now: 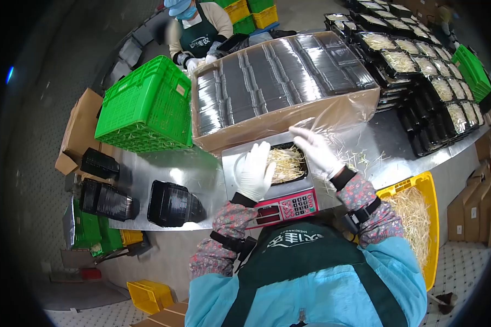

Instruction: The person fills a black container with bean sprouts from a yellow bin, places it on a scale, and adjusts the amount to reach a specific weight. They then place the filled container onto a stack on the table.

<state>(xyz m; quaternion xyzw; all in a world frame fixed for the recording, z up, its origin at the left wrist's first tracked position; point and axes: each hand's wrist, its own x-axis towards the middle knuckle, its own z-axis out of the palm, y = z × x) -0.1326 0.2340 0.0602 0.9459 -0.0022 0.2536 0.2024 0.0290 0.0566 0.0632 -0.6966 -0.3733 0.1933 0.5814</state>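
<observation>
A black plastic tray filled with bean sprouts (287,165) sits on the plate of a red-fronted weighing scale (285,210). Along the tray's left side lies my left hand (256,173), in a white glove, its fingers stretched out and the thumb at the sprouts. My right hand (316,150), gloved too, is open at the tray's upper right corner, fingers pointing away from me. Loose sprouts (357,161) lie scattered on the metal table (384,143) to the right of that hand.
Ahead stands a cardboard box (283,120) packed with nested black trays. A green crate (139,103) and stacks of black trays (172,204) are left. Filled trays (401,61) are piled right, above a yellow crate of sprouts (433,229). A co-worker (199,34) stands opposite.
</observation>
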